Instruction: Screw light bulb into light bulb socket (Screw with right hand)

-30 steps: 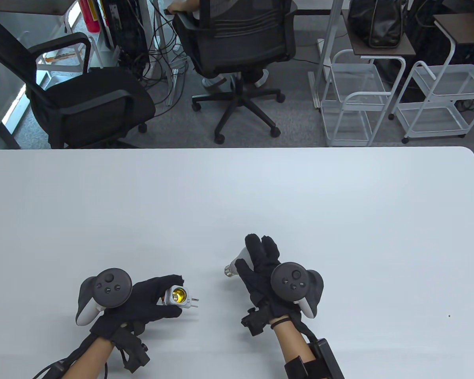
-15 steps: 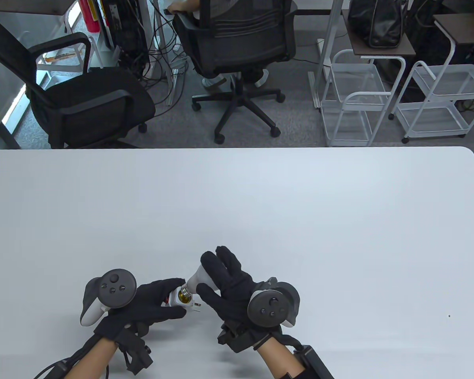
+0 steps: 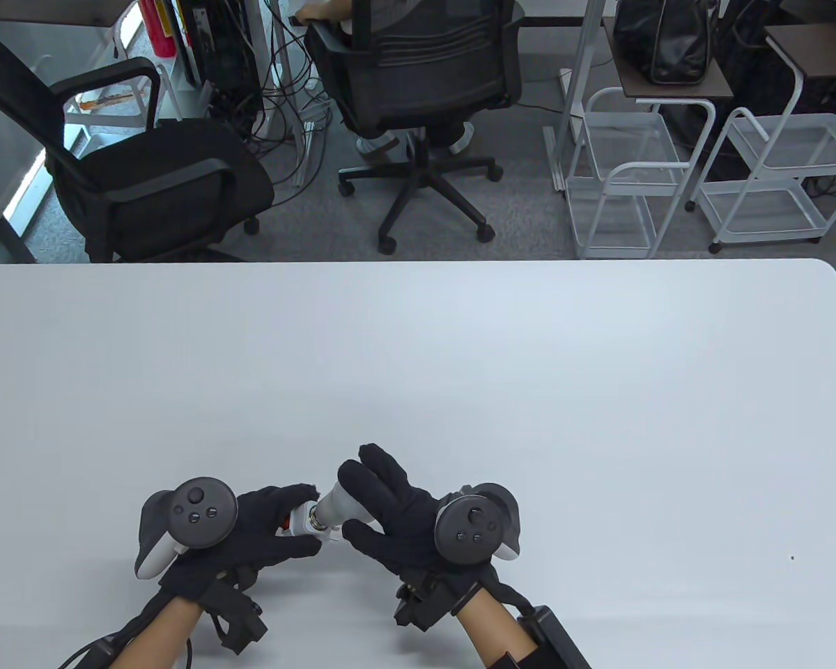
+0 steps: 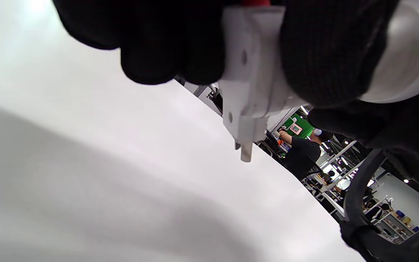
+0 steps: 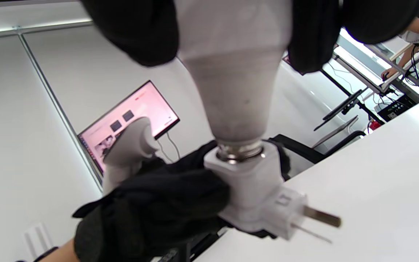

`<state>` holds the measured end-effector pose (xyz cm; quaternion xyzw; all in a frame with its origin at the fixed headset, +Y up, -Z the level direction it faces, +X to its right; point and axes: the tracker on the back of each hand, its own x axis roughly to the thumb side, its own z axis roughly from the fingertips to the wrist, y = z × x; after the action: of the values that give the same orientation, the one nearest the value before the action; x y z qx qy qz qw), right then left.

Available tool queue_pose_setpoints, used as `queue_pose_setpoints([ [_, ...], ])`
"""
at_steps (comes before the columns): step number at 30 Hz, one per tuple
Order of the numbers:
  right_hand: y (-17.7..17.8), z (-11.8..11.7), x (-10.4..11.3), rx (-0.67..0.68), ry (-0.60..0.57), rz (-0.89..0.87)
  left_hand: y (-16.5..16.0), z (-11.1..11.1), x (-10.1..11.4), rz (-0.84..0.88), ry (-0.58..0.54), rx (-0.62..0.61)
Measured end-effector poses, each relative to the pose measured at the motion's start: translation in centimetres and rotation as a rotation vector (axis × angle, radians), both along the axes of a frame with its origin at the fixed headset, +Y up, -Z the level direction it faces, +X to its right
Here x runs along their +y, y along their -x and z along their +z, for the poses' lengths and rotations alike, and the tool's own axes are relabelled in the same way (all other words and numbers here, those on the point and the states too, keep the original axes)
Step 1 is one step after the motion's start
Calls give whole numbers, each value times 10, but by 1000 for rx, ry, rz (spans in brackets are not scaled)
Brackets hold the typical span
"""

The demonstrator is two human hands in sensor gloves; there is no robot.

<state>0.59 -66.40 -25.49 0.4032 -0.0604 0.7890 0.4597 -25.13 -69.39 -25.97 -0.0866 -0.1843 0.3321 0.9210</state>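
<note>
My left hand (image 3: 268, 529) grips a white plug-in bulb socket (image 3: 301, 520) just above the table near its front edge. The socket's two metal prongs (image 5: 318, 220) stick out sideways. My right hand (image 3: 390, 512) grips a white light bulb (image 3: 336, 506) by its wide end. The bulb's metal threaded base (image 5: 239, 150) sits in the socket's (image 5: 253, 189) mouth, with a band of thread still showing. In the left wrist view the socket (image 4: 249, 83) and the bulb's dome (image 4: 402, 62) show between my gloved fingers.
The white table (image 3: 460, 362) stretches far ahead and to both sides of my hands. Beyond its far edge stand two black office chairs (image 3: 418, 90) and white wire carts (image 3: 627, 181).
My right hand carried the bulb left from the table's middle to the socket and set its base into the socket's mouth. My left hand turned the socket's opening towards the bulb.
</note>
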Motion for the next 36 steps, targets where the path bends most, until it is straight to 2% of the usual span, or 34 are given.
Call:
queue_pose_setpoints([
  [3,-2,-2,-1,13,17,28,0,3,4,-71,-78,33],
  [6,-3,-3,-1,-13,15,29,0,4,6,-91,-109,47],
  [11,-5,-4,-5,-59,24,60,-2,9,13,-229,-241,93],
  [16,-7,-7,-6,-78,57,29,0,8,10,-194,-200,82],
  [20,-10,-10,-10,-94,99,14,-5,12,14,-271,-285,92],
  [23,-12,-12,-13,-101,141,-37,-5,13,15,-279,-304,104],
  [26,-9,-14,-18,-17,253,-103,-3,13,14,-274,-300,114],
  [32,-11,-16,-23,-70,279,-139,-6,17,17,-331,-375,127],
  [36,-14,-18,-26,-87,307,-172,-7,18,17,-329,-380,121],
])
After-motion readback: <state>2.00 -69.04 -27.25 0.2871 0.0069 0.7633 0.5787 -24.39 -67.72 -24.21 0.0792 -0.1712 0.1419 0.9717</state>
